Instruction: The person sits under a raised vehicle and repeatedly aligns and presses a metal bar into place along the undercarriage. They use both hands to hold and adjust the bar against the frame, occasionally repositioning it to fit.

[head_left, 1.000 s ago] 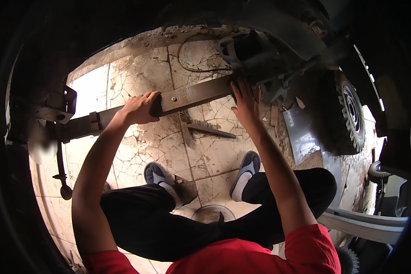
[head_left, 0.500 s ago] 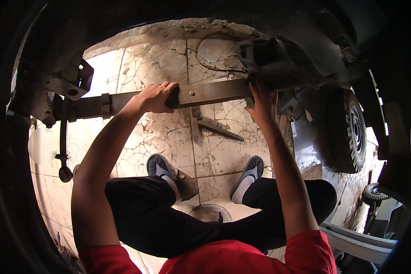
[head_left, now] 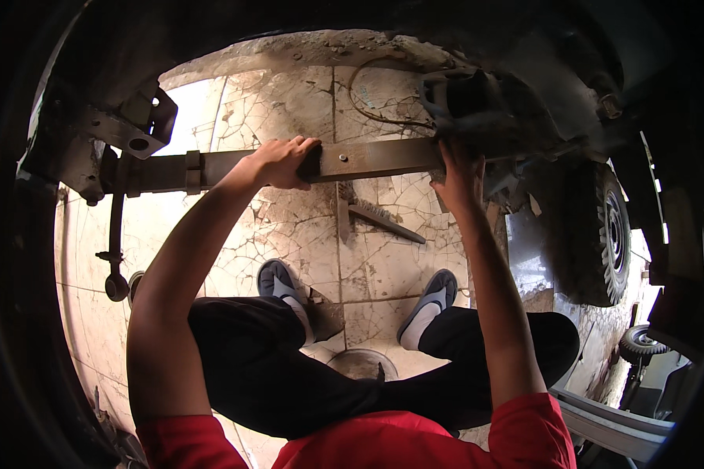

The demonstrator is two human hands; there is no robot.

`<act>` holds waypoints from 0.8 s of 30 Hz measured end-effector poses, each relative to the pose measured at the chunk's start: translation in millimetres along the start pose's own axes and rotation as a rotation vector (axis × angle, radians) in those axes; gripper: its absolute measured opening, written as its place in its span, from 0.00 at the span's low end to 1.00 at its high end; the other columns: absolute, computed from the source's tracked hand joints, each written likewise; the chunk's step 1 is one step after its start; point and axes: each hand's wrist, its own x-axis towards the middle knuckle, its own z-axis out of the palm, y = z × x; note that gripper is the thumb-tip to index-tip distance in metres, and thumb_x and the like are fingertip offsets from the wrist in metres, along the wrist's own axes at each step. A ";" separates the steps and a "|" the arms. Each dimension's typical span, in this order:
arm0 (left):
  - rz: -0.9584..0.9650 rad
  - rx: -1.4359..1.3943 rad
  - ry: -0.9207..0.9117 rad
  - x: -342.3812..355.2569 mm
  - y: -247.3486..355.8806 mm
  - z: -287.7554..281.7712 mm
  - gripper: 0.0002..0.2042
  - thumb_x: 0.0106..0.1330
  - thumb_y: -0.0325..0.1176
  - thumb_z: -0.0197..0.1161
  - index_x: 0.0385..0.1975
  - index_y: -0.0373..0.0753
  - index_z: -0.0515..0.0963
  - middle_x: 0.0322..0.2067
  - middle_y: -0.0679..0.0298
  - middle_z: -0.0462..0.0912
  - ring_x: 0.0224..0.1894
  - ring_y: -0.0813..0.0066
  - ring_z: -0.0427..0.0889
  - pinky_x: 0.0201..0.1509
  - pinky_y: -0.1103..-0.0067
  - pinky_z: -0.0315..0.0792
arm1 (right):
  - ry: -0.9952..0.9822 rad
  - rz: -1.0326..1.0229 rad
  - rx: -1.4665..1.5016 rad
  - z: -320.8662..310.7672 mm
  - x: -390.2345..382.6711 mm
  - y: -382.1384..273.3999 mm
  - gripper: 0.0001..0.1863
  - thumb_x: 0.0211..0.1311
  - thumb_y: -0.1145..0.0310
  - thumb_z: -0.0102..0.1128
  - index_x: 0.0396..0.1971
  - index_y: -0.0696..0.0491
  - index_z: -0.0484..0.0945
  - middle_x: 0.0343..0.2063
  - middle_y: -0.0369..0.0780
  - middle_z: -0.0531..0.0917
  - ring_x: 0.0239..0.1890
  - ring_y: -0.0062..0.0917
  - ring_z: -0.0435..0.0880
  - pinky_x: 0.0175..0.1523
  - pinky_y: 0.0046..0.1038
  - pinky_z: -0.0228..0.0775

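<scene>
A flat metal leaf spring (head_left: 387,158) runs across in front of me under a vehicle, with a small round bolt head or rivet on its near face. My left hand (head_left: 284,162) is wrapped over the bar left of that rivet, beside a dark patch I cannot make out. Farther right, my right hand (head_left: 460,173) grips the bar near the dark parts of the underside, its thumb on the near side and its fingertips partly hidden. A metal clip (head_left: 193,172) bands the spring left of my left hand.
Below the spring, a wire brush (head_left: 387,223) lies on cracked floor tiles (head_left: 289,227). A bracket (head_left: 142,133) and a hanging link rod (head_left: 116,242) are at left. A tyre (head_left: 612,234) stands at right, and a round bowl-like thing (head_left: 360,361) sits between my legs.
The whole view has shifted slightly, so the spring and floor appear a little farther right. Both hands keep their places on the leaf spring.
</scene>
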 end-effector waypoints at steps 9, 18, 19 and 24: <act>0.017 -0.023 0.029 -3.9 2.3 0.5 0.50 0.49 0.52 0.77 0.70 0.41 0.57 0.57 0.50 0.73 0.55 0.49 0.79 0.56 0.63 0.76 | -0.009 0.012 0.073 -8.6 2.9 -5.5 0.55 0.40 0.60 0.82 0.72 0.45 0.60 0.73 0.43 0.59 0.75 0.34 0.57 0.76 0.54 0.42; 0.002 0.057 0.011 0.7 0.4 1.6 0.50 0.49 0.54 0.77 0.70 0.39 0.57 0.58 0.51 0.73 0.55 0.50 0.79 0.55 0.63 0.76 | 0.085 0.003 0.041 0.5 -1.6 -2.7 0.55 0.38 0.58 0.83 0.70 0.47 0.62 0.70 0.43 0.61 0.73 0.33 0.59 0.76 0.53 0.45; 0.009 0.061 0.015 0.9 0.0 1.6 0.50 0.49 0.54 0.77 0.70 0.39 0.57 0.58 0.51 0.73 0.56 0.50 0.79 0.55 0.63 0.76 | 0.087 -0.003 0.046 -1.0 1.6 -2.2 0.55 0.37 0.58 0.83 0.70 0.47 0.62 0.70 0.43 0.62 0.73 0.33 0.59 0.76 0.53 0.46; -0.011 0.054 0.003 -3.3 -2.7 3.7 0.50 0.50 0.54 0.77 0.69 0.39 0.57 0.58 0.50 0.73 0.57 0.50 0.78 0.57 0.63 0.75 | 0.136 -0.061 0.006 -1.0 -10.2 -0.7 0.55 0.38 0.55 0.82 0.69 0.47 0.63 0.70 0.45 0.63 0.73 0.34 0.59 0.75 0.52 0.48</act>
